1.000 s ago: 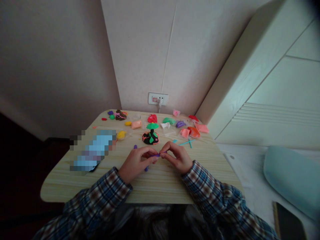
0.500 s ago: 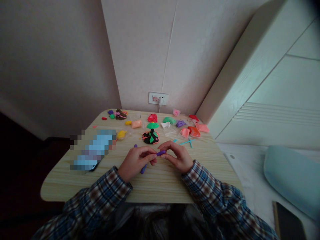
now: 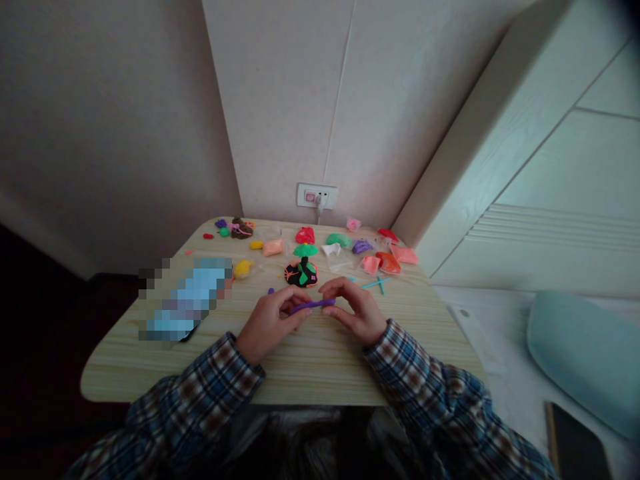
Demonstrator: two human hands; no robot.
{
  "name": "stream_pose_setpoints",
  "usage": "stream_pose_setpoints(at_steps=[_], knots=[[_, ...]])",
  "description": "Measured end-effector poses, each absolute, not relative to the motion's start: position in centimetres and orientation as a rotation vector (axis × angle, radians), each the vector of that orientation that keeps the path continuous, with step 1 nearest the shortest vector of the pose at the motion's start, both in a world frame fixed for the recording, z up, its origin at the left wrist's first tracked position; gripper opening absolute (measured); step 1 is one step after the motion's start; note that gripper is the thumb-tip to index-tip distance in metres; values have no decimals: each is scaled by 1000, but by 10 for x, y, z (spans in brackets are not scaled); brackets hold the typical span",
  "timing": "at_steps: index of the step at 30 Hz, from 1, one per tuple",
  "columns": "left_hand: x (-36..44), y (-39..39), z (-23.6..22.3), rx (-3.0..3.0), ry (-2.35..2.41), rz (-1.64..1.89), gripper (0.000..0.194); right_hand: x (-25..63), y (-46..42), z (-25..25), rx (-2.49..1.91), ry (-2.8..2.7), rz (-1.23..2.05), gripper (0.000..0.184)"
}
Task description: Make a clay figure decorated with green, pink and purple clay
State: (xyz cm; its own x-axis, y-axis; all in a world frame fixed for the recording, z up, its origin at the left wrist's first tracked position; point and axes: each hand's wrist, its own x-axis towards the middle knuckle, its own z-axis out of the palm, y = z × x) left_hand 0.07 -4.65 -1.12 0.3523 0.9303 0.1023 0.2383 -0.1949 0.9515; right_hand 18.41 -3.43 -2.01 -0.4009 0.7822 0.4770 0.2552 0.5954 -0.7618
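A thin purple clay strip (image 3: 313,305) stretches level between my two hands over the light wooden table (image 3: 310,360). My left hand (image 3: 267,322) pinches its left end and my right hand (image 3: 354,308) pinches its right end. Both wrists are in plaid sleeves. Just beyond my fingers stands a small clay figure (image 3: 302,265) with a black base and a green top. A tiny purple clay bit (image 3: 271,291) lies on the table left of my left hand.
Several clay lumps and packets lie along the far table edge, among them pink (image 3: 273,247), red (image 3: 305,235), green (image 3: 339,240) and yellow (image 3: 243,269). Teal sticks (image 3: 376,284) lie at right. A blurred-out object (image 3: 186,300) is at left. A wall socket (image 3: 317,197) sits behind; a white bed frame (image 3: 525,173) stands right.
The purple strip, first bunched between my fingertips with one end hanging below my left hand, is now drawn out straight and level between both hands. My hands have shifted slightly apart.
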Motion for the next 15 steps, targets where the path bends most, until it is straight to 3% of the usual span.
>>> stream_pose_setpoints(at_steps=[9,15], knots=[[-1,-45,-10,1676,1138,1101,24,180,-37,-16,-891,-1983,710,6],[-1,-45,-3,1588,1071,1106,14,180,-38,-16,-851,-2034,793,12]])
